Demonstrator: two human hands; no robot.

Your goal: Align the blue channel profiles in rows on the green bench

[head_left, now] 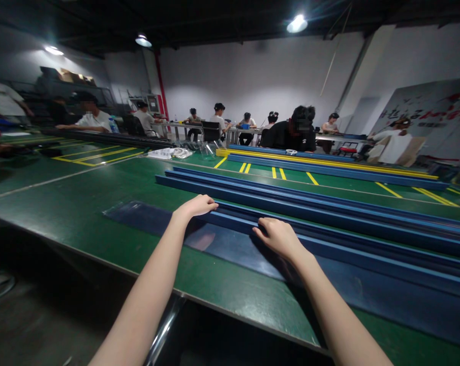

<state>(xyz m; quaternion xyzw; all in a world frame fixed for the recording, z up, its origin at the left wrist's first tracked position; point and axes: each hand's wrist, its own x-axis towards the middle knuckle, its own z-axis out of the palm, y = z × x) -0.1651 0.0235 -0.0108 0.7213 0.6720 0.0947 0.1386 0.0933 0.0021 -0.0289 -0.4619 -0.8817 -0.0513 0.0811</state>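
A long blue channel-shaped profile (340,249) runs from the middle of the green table toward the right edge of view. My left hand (196,206) is closed over its left end, the fingertips curled down on the far side and partly hidden. Farther right, my right hand (281,238) grips the same profile from the near side, with the thumb and fingers bent round its edge. Under and in front of the profile lies a flat, clear plastic sleeve (138,213), its left end sticking out past my left hand.
Behind lie more blue profiles (260,195), parallel to mine. A yellow profile (329,162) rests among blue ones farther back, near yellow tape marks (279,173). A co-worker in black (290,134) bends over the far side. The table's near edge (230,312) crosses below my arms.
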